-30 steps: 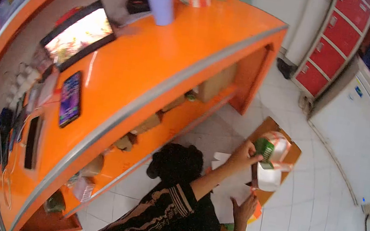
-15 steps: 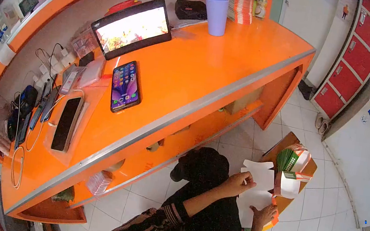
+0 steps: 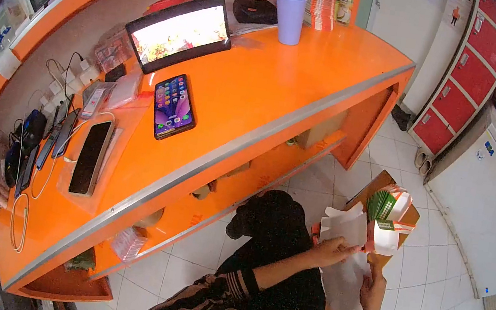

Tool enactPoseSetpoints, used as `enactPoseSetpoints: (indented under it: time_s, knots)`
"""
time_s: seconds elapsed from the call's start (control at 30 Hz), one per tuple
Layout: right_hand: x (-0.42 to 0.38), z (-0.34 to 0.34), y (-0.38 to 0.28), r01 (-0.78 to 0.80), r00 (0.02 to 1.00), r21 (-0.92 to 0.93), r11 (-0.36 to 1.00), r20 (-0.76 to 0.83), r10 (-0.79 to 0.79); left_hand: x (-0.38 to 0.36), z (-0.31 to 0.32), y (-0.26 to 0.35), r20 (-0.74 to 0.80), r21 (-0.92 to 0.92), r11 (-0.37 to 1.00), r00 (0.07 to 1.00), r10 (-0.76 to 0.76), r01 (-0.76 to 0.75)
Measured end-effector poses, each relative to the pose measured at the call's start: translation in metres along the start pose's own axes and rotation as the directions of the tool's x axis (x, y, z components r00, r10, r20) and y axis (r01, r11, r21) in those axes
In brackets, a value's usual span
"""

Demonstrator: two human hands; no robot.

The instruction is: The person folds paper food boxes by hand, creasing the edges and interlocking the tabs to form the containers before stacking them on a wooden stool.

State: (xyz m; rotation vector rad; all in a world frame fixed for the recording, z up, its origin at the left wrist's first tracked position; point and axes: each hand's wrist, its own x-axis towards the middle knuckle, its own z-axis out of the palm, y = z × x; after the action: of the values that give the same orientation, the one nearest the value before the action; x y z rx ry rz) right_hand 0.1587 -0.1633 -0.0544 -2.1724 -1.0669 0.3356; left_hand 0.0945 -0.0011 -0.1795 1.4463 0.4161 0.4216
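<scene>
A flat, unfolded paper carton (image 3: 341, 281), white side up, lies across my lap with its upper flaps raised. My left hand (image 3: 334, 253) is at the carton's middle, fingers closed at the fold. Beyond that fold stands the carton's upper panel (image 3: 343, 224). My right hand (image 3: 372, 293) grips the carton's right edge, thumb pointing up. Just past my hands, a partly formed carton (image 3: 384, 240) with white walls sits on a brown cardboard piece (image 3: 376, 187). Beside it is a fanned stack of green-printed cartons (image 3: 381, 205).
An orange counter (image 3: 234, 115) runs along my left. It carries a phone (image 3: 175, 107), a lit tablet (image 3: 182, 35), a purple cup (image 3: 289, 21), a second phone (image 3: 91, 158) and tangled cables. Red lockers (image 3: 479, 67) and a white fridge (image 3: 475, 206) stand at right.
My left hand has moved down and right to the carton's fold. My right hand has shifted right and taken its edge. The carton's upper part is now bent up, and the view has shifted slightly.
</scene>
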Motion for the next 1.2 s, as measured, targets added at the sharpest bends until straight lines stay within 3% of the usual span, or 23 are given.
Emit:
enactPoseSetpoints:
  time_s: [0.03,0.07,0.1,0.13,0.17,0.23,0.27,0.3,0.33,0.4,0.43,0.47,0.53,0.57,0.63,0.73,0.77,0.87,1.0,1.07,1.2]
  knots:
    - [-0.004,-0.005,-0.016,-0.144,0.989,0.004,0.990,-0.045,0.144,-0.004,0.010,0.009,0.033,-0.046,0.999,0.999,-0.013,0.015]
    - [-0.007,-0.009,-0.029,-0.146,0.988,0.003,0.989,-0.050,0.146,-0.005,0.020,0.012,0.065,-0.090,0.995,0.998,-0.024,0.030]
    - [-0.010,-0.013,-0.039,-0.089,0.996,-0.011,0.996,-0.030,0.089,0.002,0.024,0.000,0.091,-0.479,0.876,0.996,-0.017,0.059]
    - [-0.012,-0.014,-0.044,-0.032,0.999,-0.023,0.999,-0.009,0.032,0.008,0.028,-0.012,0.116,-0.786,0.610,0.993,-0.010,0.098]
    - [-0.012,-0.009,-0.044,0.220,0.967,-0.042,0.975,-0.123,-0.223,0.001,0.025,0.016,0.015,-0.397,0.917,0.999,0.045,-0.035]
    - [-0.014,-0.007,-0.050,0.180,0.966,0.008,0.984,-0.188,-0.175,-0.020,0.014,0.081,-0.091,-0.016,0.982,0.978,0.186,-0.188]
    - [-0.015,-0.007,-0.053,0.142,0.960,0.060,0.988,-0.250,-0.123,-0.026,0.009,0.099,-0.092,-0.013,0.982,0.978,0.185,-0.187]
    - [-0.014,-0.007,-0.055,0.001,0.951,0.070,0.998,-0.309,0.021,-0.030,0.005,0.113,-0.100,-0.025,0.987,0.983,0.157,-0.160]
    - [-0.013,-0.005,-0.054,0.001,0.951,0.073,0.997,-0.309,0.021,-0.035,0.001,0.126,-0.108,-0.037,0.990,0.986,0.128,-0.132]
    - [-0.009,0.004,-0.050,0.018,0.866,0.401,0.916,-0.463,0.186,-0.045,0.001,0.138,-0.091,-0.002,0.989,0.985,0.148,-0.148]
    - [-0.005,0.011,-0.048,0.145,0.841,0.472,0.869,-0.522,0.143,-0.050,0.006,0.134,-0.131,0.011,0.959,0.950,0.283,-0.284]
    - [-0.005,0.016,-0.051,0.148,0.827,0.472,0.869,-0.541,0.152,-0.053,0.010,0.133,-0.168,0.030,0.910,0.896,0.411,-0.413]
    - [-0.005,0.018,-0.063,0.067,0.838,0.500,0.863,-0.498,0.223,-0.056,0.015,0.126,-0.184,0.149,0.866,0.847,0.498,-0.477]
    - [-0.005,0.019,-0.062,0.067,0.837,0.501,0.863,-0.498,0.224,-0.057,0.019,0.111,-0.172,0.123,0.895,0.879,0.444,-0.428]
    - [-0.008,0.020,-0.061,0.213,0.872,0.595,0.775,-0.473,0.123,-0.059,0.025,0.088,-0.127,0.055,0.939,0.930,0.344,-0.340]
    - [-0.007,0.012,-0.056,0.114,0.924,0.580,0.806,-0.360,0.128,-0.059,0.018,0.083,-0.078,0.007,0.954,0.951,0.300,-0.300]
    - [-0.008,0.008,-0.060,0.092,0.934,0.681,0.726,-0.312,0.174,-0.060,0.015,0.084,-0.070,0.001,0.954,0.951,0.301,-0.301]
    - [-0.007,0.000,-0.059,0.078,0.957,0.693,0.716,-0.254,0.142,-0.059,0.009,0.088,-0.058,-0.005,0.953,0.951,0.303,-0.304]
    - [-0.009,-0.002,-0.063,0.079,0.950,0.720,0.689,-0.265,0.168,-0.063,0.001,0.093,-0.046,-0.003,0.956,0.955,0.292,-0.292]
    - [-0.009,-0.003,-0.068,0.106,0.950,0.571,0.814,-0.301,0.087,-0.065,-0.003,0.097,-0.048,0.003,0.958,0.957,0.285,-0.286]
    - [-0.013,-0.003,-0.066,0.127,0.942,0.586,0.800,-0.325,0.089,-0.069,-0.009,0.106,-0.066,0.019,0.959,0.957,0.284,-0.283]
